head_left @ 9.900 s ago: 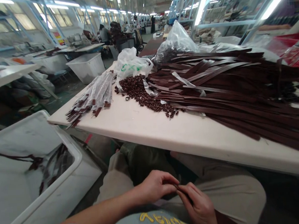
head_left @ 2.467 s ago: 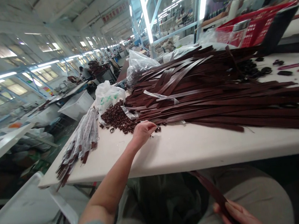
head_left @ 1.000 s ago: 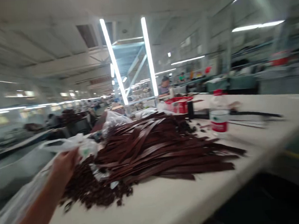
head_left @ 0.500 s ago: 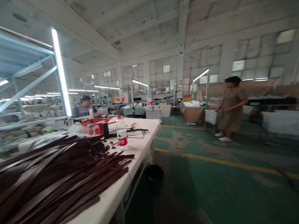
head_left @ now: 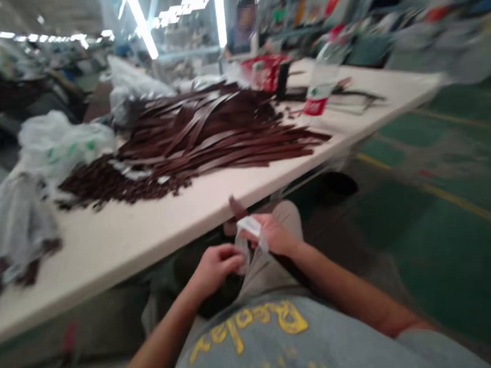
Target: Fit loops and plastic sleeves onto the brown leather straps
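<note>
Over the head camera I watched both hands working low, in front of the near edge of the counter (head_left: pixel 118 232) and above the wearer's lap. The left hand (head_left: pixel 220 267) was pinching a translucent plastic sleeve (head_left: pixel 249 226) between its fingertips. The right hand (head_left: pixel 271 234) was closed around a brown strap (head_left: pixel 237 208) with the sleeve's upper part bunched against its fingers; blur kept me from telling how far the strap sat inside the plastic. The strap's tip poked out past the right hand, in front of the counter's edge, and I couldn't tell whether it touched.

That edge ran between the hands and everything on top. Beyond it a broad heap of brown straps (head_left: pixel 199 123) filled the middle, with a mound of small brown loops (head_left: pixel 98 186) against its left side. Behind the mound sat a white plastic bag with green print (head_left: pixel 66 145), and farther back a clear plastic bag (head_left: pixel 134 93). Plastic-wrapped straps (head_left: pixel 19 222) took up the left end. To the right of the heap, a red-labelled bottle (head_left: pixel 317 92) blocked part of my view of the surface behind it. A red basket (head_left: pixel 272 70) stood farther back, and a co-worker (head_left: pixel 241 35) was beyond it.
</note>
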`<state>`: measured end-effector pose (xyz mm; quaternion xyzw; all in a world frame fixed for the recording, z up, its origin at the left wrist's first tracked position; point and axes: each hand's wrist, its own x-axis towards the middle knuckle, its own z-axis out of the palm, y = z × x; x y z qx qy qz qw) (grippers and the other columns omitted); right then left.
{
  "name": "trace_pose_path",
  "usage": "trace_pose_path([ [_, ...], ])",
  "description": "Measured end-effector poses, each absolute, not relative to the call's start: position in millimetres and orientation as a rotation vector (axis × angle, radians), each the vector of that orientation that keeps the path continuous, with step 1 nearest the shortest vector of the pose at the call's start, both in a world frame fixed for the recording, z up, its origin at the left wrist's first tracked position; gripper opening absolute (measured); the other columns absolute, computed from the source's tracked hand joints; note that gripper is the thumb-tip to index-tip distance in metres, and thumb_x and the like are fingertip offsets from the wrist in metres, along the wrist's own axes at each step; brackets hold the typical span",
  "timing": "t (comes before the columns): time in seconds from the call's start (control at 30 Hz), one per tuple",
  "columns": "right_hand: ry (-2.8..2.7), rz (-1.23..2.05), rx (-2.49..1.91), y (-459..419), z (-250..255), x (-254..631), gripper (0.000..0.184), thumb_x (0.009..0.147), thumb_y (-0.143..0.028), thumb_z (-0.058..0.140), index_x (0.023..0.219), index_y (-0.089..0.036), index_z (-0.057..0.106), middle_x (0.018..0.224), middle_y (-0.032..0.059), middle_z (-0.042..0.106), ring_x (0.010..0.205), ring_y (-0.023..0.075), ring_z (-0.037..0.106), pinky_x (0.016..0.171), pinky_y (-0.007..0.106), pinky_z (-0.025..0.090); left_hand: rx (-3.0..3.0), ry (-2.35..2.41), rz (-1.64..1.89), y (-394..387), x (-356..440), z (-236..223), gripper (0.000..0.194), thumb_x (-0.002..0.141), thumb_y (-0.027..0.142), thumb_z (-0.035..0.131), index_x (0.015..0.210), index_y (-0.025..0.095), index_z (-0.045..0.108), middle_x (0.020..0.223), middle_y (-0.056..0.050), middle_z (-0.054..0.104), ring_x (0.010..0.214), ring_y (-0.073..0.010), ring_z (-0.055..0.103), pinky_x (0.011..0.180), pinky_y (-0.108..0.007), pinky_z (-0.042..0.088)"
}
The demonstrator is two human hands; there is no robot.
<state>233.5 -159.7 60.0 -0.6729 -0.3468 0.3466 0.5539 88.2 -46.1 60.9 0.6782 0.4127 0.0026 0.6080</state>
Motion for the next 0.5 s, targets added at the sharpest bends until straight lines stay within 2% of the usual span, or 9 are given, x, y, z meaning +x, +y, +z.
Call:
trace_pose_path([
  [0.07, -0.838, 0.938, -1.537, -143, 43, 231, 0.029, 0.082, -0.04, 0.076, 0.079, -0.015, 0.062, 0.066, -0.0054, 0.057, 0.052, 0.0066, 0.049, 0.049, 0.02, 0.043, 1.406, 0.788, -0.096, -37, 75, 41, 0.009, 0.065, 0.02, 0.08, 0.073, 0.017, 0.078, 0.064, -0.002, 0.07, 0.06, -0.0148, 0.063, 0.064, -0.026, 0.053],
  [0.17, -0.868, 0.969, -1.538, -133, 38, 234, 0.031, 0.071, -0.043, 0.079, 0.077, -0.017, 0.064, 0.063, -0.0049, 0.057, 0.05, 0.0074, 0.046, 0.047, 0.022, 0.039, 1.249, 0.575, -0.113, -27, 68, 22, 0.018, 0.069, 0.028, 0.08, 0.078, 0.013, 0.077, 0.069, -0.006, 0.072, 0.061, -0.014, 0.063, 0.066, -0.027, 0.054],
  [0.37, -0.939, 0.915, -1.634, -132, 37, 233, 0.028, 0.071, -0.043, 0.074, 0.077, -0.017, 0.066, 0.058, -0.0038, 0.057, 0.049, 0.0092, 0.047, 0.047, 0.023, 0.038, 1.354, 0.461, -0.126, -27, 73, 18, 0.015, 0.074, 0.028, 0.076, 0.08, 0.015, 0.079, 0.072, -0.004, 0.074, 0.064, -0.0118, 0.062, 0.07, -0.024, 0.051],
  [0.5, -0.904, 0.868, -1.641, -140, 23, 246, 0.035, 0.078, -0.045, 0.069, 0.098, -0.016, 0.07, 0.07, -0.0012, 0.065, 0.051, 0.01, 0.052, 0.047, 0.023, 0.041, 1.235, 0.466, -0.216, -30, 63, 10, 0.018, 0.069, 0.032, 0.081, 0.075, 0.015, 0.078, 0.072, -0.005, 0.074, 0.064, -0.0133, 0.065, 0.07, -0.025, 0.053],
])
